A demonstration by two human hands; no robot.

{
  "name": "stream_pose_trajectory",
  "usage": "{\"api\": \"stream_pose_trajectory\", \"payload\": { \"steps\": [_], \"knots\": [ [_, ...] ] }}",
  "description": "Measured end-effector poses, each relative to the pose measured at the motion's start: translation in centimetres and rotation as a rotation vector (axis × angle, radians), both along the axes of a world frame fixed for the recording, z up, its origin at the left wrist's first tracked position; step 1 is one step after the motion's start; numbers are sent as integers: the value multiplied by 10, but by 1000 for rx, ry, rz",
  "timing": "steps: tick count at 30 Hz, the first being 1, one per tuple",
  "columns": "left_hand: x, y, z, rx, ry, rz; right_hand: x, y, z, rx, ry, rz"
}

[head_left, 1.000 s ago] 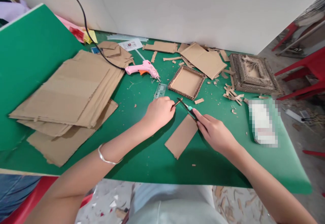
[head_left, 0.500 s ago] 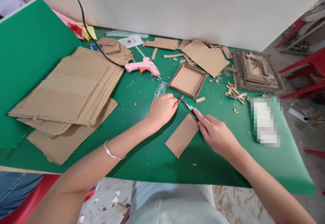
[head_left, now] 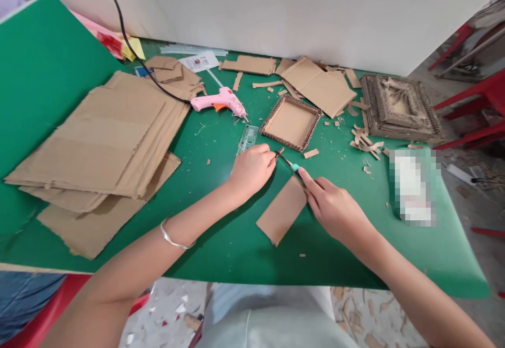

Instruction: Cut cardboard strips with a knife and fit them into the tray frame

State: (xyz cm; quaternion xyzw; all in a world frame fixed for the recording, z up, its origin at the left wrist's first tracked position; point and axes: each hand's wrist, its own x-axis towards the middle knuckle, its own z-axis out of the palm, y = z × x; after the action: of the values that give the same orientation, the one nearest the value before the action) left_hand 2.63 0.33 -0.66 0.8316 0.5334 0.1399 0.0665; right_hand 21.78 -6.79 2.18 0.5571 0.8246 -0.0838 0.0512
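Observation:
My right hand [head_left: 337,203] is closed around a craft knife [head_left: 295,167] with a teal part near its blade. The blade touches a small cardboard strip [head_left: 281,150], pinched in the fingertips of my left hand [head_left: 253,166]; most of that strip is hidden. Below the knife a rectangular cardboard piece [head_left: 281,212] lies on the green table. A clear ruler [head_left: 248,137] sticks out from behind my left hand. Just beyond both hands sits a shallow square cardboard tray [head_left: 290,120] with corrugated walls.
A pink glue gun [head_left: 221,101] with a black cord lies behind my left hand. Stacked cardboard sheets [head_left: 94,132] cover the left side. A stepped corrugated cardboard frame [head_left: 400,107] stands at the back right, near curled scraps [head_left: 365,142]. A blurred-out object [head_left: 414,187] lies at right.
The view has shifted very slightly. Both hands stay almost in place, with the knife blade still against the small cardboard strip.

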Motion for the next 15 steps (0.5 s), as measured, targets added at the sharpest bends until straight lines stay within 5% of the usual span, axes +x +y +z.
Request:
{"api": "stream_pose_trajectory", "payload": {
  "steps": [10, 15],
  "knots": [
    [-2, -1, -4, 1, -44, 24, 0, -8, -5, 12, -68, -16],
    [-13, 2, 1, -53, -210, 20, 17, -13, 7, -20, 187, -21]
  ]
}}
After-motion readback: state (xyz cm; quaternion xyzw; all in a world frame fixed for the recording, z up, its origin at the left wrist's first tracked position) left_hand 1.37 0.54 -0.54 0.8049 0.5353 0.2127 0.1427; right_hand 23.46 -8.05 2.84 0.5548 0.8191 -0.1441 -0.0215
